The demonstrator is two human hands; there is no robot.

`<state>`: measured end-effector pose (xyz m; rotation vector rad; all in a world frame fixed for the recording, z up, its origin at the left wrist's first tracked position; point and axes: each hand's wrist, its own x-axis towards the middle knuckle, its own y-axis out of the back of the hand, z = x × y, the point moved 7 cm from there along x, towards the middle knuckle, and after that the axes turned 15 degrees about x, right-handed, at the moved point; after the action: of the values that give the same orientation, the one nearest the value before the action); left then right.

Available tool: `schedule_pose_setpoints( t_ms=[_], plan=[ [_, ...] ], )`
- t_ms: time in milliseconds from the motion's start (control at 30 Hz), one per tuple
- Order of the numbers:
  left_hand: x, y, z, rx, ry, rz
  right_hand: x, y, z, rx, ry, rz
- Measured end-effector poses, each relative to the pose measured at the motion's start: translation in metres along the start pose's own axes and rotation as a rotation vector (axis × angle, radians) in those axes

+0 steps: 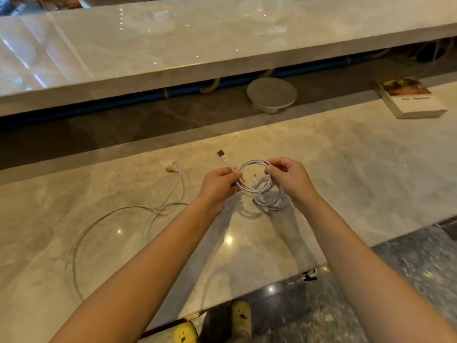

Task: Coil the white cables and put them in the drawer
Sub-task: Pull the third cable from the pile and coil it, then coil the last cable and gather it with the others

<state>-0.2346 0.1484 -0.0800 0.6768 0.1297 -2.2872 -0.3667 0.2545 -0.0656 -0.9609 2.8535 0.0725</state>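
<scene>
The left hand (220, 181) pinches the white cable coil (249, 188) at its nine o'clock side. The right hand (289, 177) curls around it at two o'clock, probably to stop the loops springing apart. The USB plug (221, 153) pokes out toward eleven. A second coil (270, 203) lies on the counter (346, 169) at five o'clock, and a loose cable (118, 214) sprawls at eight. No drawer is in view.
</scene>
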Motion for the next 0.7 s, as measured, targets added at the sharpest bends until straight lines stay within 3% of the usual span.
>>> schedule_pose_setpoints(
  t_ms=[200,433,700],
  plan=[
    [0.024,-0.043,-0.025,0.199,0.014,0.064,0.001,0.049,0.034,-0.103,-0.034,0.17],
    [0.038,-0.048,-0.025,0.635,-0.083,0.182,0.001,0.059,0.063,-0.187,-0.042,0.192],
    [0.04,-0.042,-0.028,0.572,-0.1,0.193,-0.002,0.057,0.055,-0.138,0.108,0.205]
  ],
)
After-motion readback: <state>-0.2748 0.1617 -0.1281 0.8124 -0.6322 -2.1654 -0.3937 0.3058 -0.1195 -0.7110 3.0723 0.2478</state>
